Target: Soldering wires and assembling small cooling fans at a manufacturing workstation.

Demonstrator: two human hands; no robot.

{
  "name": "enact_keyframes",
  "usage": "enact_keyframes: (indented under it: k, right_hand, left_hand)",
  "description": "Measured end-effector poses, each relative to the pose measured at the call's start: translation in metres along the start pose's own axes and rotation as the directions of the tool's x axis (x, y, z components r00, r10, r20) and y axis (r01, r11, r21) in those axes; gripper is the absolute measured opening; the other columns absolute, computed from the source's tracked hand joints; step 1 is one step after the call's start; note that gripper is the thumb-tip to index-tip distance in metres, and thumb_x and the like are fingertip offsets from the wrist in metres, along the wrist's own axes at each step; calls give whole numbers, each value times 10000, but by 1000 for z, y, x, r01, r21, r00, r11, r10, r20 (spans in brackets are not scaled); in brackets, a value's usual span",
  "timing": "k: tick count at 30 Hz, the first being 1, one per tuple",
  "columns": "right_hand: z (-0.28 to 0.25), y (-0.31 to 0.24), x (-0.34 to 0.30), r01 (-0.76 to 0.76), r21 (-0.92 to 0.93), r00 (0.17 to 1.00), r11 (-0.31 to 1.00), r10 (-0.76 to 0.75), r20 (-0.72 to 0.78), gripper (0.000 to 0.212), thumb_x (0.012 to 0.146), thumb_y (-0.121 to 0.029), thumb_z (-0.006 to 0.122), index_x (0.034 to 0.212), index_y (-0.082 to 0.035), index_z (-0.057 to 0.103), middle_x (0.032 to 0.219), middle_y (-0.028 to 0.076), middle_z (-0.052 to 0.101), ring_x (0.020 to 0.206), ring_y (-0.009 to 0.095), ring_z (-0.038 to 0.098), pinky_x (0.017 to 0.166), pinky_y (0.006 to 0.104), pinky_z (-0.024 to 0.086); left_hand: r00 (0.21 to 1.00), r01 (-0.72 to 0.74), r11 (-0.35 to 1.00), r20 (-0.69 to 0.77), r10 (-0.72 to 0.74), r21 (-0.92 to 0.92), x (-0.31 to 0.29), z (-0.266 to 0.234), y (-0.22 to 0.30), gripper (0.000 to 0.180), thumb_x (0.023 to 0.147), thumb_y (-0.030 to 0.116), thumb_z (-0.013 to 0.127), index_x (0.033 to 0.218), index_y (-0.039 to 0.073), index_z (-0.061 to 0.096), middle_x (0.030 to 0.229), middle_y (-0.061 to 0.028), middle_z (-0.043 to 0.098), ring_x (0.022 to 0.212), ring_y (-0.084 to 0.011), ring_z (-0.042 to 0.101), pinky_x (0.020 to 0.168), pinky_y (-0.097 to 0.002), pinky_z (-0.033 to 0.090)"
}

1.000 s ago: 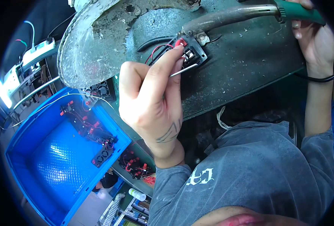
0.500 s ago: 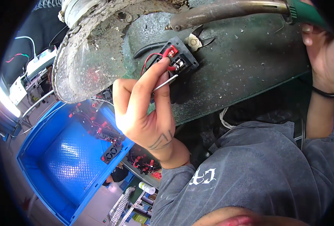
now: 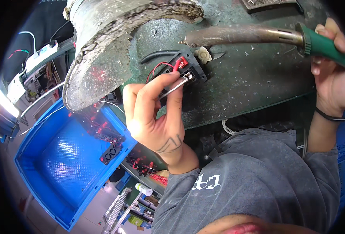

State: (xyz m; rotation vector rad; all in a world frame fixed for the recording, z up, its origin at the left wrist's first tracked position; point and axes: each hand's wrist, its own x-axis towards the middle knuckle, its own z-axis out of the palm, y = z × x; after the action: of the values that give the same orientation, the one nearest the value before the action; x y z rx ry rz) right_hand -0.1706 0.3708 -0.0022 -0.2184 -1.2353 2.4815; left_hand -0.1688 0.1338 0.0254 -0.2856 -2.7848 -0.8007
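Silver rod (image 3: 171, 89) pinched in left hand (image 3: 155, 117), pointing up-right toward lower terminal (image 3: 188, 75) of black module (image 3: 196, 60). Red wire (image 3: 176, 67) sits at upper terminal (image 3: 181, 63); work looks partway, lower joining unclear. Module over worktop (image 3: 250, 78). Right hand (image 3: 334, 74) grips green-handled iron (image 3: 258, 36), long axis roughly sideways, tip leftward, apart from module.

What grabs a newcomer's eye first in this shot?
The big bright-blue plastic bin at lower left jumps out first. Next comes the long green-handled, metal-barrelled soldering iron in the right hand, upper right. Then, just left of centre, the left hand pinches a thin silvery wire at a red-wired black plastic part.
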Motion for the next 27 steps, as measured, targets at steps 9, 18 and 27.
enact_keyframes:
  k: [9, 18, 27]
  right_hand:
    - [-62, 0, -2, -113, -29, 964, 993, 117, 238, 417, 874, -394, 317, 828, -91, 601, 869, 99, 479, 710, 214, 464, 357, 239, 431]
    - [-57, 4, -3, -102, -24, 972, 995, 104, 209, 397, 869, -409, 368, 785, -80, 574, 853, 107, 474, 643, 209, 470, 340, 254, 429]
    - [-53, 3, -6, -151, -18, 984, 988, 152, 98, 333, 824, -386, 468, 729, -79, 555, 833, 78, 426, 683, 185, 419, 368, 237, 422]
  left_hand:
    - [989, 89, 962, -91, -116, -259, -13, 8, -9, 266, 633, -13, 775, 765, 48, 552, 638, 6, 434, 512, -74, 332, 454, -209, 246]
    - [977, 203, 979, 72, -203, 2, -23, -30, -18, 474, 622, 13, 766, 1064, 9, 594, 741, 14, 383, 550, -61, 297, 499, -194, 233]
    - [970, 184, 981, 152, -192, 67, -23, -29, -42, 528, 489, 101, 822, 984, 44, 645, 814, 2, 411, 591, -86, 325, 496, -218, 269]
